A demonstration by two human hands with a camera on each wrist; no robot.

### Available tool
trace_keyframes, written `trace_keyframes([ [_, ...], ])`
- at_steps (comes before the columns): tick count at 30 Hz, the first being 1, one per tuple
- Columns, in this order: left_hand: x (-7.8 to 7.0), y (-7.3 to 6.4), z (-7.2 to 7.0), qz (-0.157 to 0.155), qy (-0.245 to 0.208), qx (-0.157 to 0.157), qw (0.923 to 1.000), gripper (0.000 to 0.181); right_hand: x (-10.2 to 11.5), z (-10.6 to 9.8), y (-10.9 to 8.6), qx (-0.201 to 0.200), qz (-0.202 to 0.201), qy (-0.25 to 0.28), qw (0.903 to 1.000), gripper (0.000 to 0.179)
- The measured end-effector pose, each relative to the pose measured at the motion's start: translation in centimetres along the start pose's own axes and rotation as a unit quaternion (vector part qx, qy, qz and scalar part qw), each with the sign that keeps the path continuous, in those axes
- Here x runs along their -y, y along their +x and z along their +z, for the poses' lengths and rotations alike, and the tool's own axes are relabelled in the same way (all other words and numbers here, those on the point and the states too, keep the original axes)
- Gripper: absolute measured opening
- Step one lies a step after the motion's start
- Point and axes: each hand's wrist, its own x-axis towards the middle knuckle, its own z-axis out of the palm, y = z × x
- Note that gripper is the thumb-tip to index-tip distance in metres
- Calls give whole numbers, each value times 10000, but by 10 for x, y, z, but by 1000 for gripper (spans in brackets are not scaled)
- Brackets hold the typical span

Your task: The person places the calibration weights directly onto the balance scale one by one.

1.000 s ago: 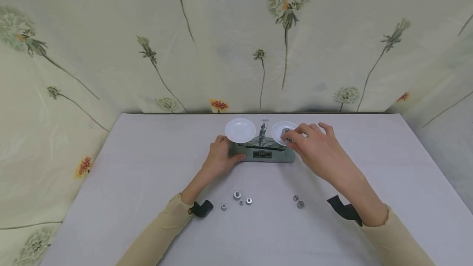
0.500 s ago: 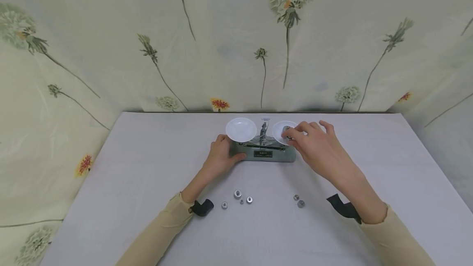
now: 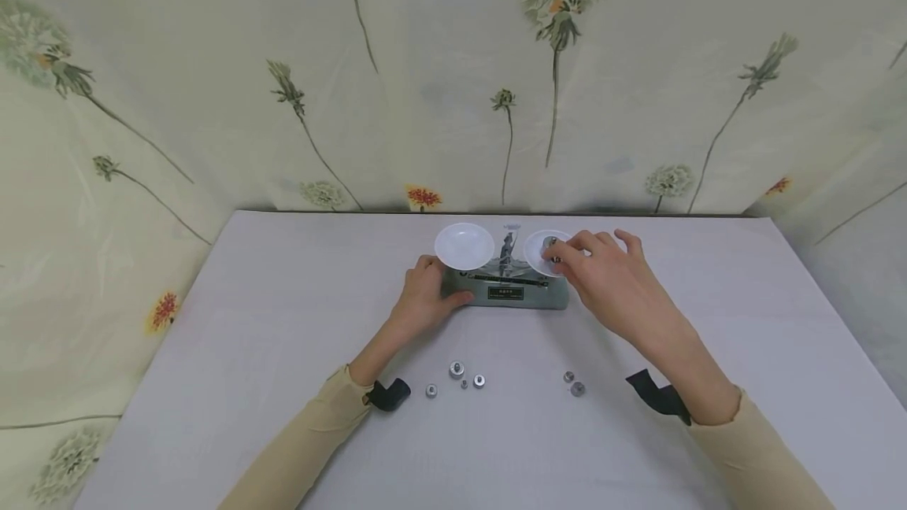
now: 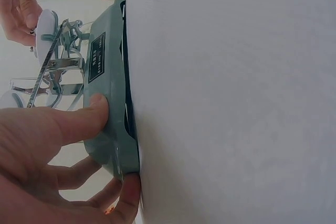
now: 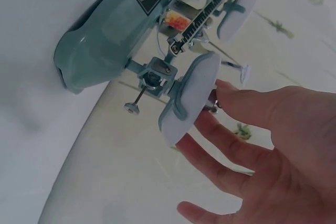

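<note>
A green balance scale (image 3: 524, 296) with a left pan (image 3: 464, 247) and a right pan (image 3: 536, 245), both white, stands near the table's far edge. My left hand (image 3: 423, 296) grips the left end of its base; in the left wrist view the thumb (image 4: 94, 116) lies on the front face and the other fingers reach round the end. At the right pan, my right hand (image 3: 611, 286) pinches a small metal weight (image 3: 549, 243) between thumb and finger. The right wrist view shows that weight (image 5: 210, 100) against the pan's face, partly hidden by the fingers.
Several small metal weights (image 3: 457, 369) sit on the table (image 3: 319, 297) in front of the scale. Two more weights (image 3: 577, 389) are farther right, near my right forearm. A flower-printed cloth (image 3: 439, 101) hangs behind the table.
The head view has shifted slightly, so the whole scene sits a little higher. Both hands keep their places at the scale.
</note>
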Motion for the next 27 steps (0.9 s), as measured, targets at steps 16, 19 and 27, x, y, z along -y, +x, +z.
trace_keyframes([
  [16,-1,-1,0,-6,3,-10,10000,67,1,-4,-2,147,163,-47,9997,29],
  [19,-2,-1,-1,-28,-22,-5,10000,68,2,-6,-3,99,181,-59,9998,32],
  [27,-2,-1,-2,-20,28,13,10000,69,3,-12,-10,19,187,-70,9998,34],
])
